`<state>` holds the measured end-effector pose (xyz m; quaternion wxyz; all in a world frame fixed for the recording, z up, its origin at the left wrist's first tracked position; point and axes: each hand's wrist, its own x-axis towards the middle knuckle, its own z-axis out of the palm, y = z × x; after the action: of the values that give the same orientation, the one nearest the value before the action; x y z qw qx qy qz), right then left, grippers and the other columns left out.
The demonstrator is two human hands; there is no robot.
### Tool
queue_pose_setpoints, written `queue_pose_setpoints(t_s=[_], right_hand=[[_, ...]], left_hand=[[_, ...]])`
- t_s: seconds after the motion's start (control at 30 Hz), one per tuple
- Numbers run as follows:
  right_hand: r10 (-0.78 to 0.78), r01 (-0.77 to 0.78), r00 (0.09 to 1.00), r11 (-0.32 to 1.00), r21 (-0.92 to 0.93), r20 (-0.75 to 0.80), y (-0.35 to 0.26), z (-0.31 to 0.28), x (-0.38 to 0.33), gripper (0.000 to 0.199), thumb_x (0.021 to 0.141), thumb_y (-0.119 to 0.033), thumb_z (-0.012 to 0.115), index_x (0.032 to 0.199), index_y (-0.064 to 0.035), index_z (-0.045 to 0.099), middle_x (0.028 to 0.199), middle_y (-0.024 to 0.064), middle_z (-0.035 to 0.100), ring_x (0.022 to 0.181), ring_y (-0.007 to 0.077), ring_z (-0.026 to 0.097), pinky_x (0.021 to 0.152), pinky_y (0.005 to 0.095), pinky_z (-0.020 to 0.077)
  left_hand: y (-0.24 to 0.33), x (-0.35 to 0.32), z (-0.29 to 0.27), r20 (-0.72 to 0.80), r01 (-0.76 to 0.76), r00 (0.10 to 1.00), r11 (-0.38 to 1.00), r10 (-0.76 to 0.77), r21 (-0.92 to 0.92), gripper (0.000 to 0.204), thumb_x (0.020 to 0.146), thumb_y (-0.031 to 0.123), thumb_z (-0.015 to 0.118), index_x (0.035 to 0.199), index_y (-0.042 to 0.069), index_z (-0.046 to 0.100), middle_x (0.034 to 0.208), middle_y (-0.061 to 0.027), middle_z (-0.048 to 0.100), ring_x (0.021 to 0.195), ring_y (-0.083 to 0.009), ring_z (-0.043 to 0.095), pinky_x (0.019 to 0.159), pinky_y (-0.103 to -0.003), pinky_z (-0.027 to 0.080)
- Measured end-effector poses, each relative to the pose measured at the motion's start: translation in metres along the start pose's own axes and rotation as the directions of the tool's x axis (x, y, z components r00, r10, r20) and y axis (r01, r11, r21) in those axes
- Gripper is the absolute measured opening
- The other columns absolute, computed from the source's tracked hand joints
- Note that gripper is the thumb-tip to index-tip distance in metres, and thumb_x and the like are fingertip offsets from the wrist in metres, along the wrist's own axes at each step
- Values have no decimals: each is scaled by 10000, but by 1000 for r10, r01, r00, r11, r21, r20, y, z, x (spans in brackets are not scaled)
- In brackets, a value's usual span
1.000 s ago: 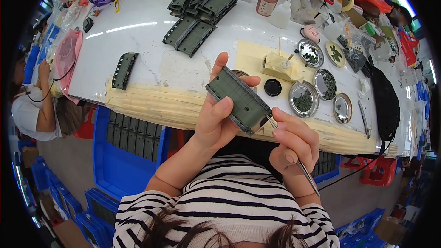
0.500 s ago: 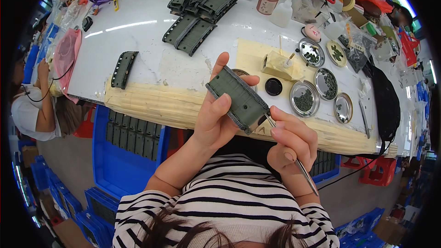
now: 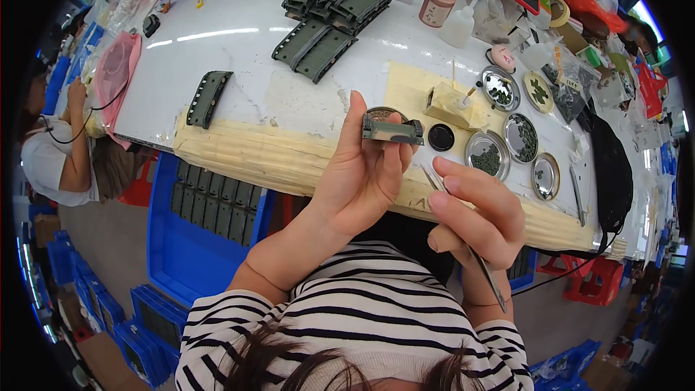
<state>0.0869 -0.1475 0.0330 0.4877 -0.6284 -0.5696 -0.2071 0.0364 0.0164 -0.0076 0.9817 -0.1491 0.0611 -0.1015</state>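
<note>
My left hand [image 3: 360,192], in front of my chest, is closed on a dark green curved model panel [image 3: 393,130]. The panel is turned so that a narrow edge faces me; its broad face is mostly hidden. Lower and to the right, my right hand [image 3: 483,217] grips metal tweezers [image 3: 488,286], whose tips point up-left and are apart from the panel. Too small to tell is whether anything sits between the tips. Behind the panel, a round dish [image 3: 384,113] is partly covered.
Metal dishes of tiny green parts [image 3: 486,156] stand at the right, beside a yellow block [image 3: 455,103] and a black round lid [image 3: 440,137]. Similar panels [image 3: 315,49] are stacked at the back; one [image 3: 210,99] lies left. A blue crate [image 3: 170,246] holds more below the table edge.
My left hand has tipped the panel from its broad face to edge-on. The tweezers have come away from the panel, to the right. The whole view has shifted slightly.
</note>
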Motion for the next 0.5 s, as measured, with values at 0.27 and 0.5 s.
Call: queue_pose_setpoints(t_s=[0.27, 0.5], right_hand=[[29, -27, 999, 998, -55, 30, 0, 2, 3, 352, 798, -341, 667, 965, -31, 662, 958, 141, 612, 906, 321, 662, 754, 372, 571], [7, -8, 1000, 999, -40, -6, 4, -2, 2, 295, 833, -282, 678, 1006, -43, 666, 953, 136, 646, 857, 268, 662, 700, 324, 551]], left_hand=[[-4, 1, 4, -23, -28, 999, 1000, 28, -2, 425, 871, 432, 607, 935, 13, 570, 894, -57, 602, 848, -127, 630, 737, -209, 595], [-2, 2, 1, -30, -23, 999, 1000, 23, -10, 423, 875, 434, 601, 960, 21, 563, 931, -54, 607, 878, -138, 634, 736, -206, 595]])
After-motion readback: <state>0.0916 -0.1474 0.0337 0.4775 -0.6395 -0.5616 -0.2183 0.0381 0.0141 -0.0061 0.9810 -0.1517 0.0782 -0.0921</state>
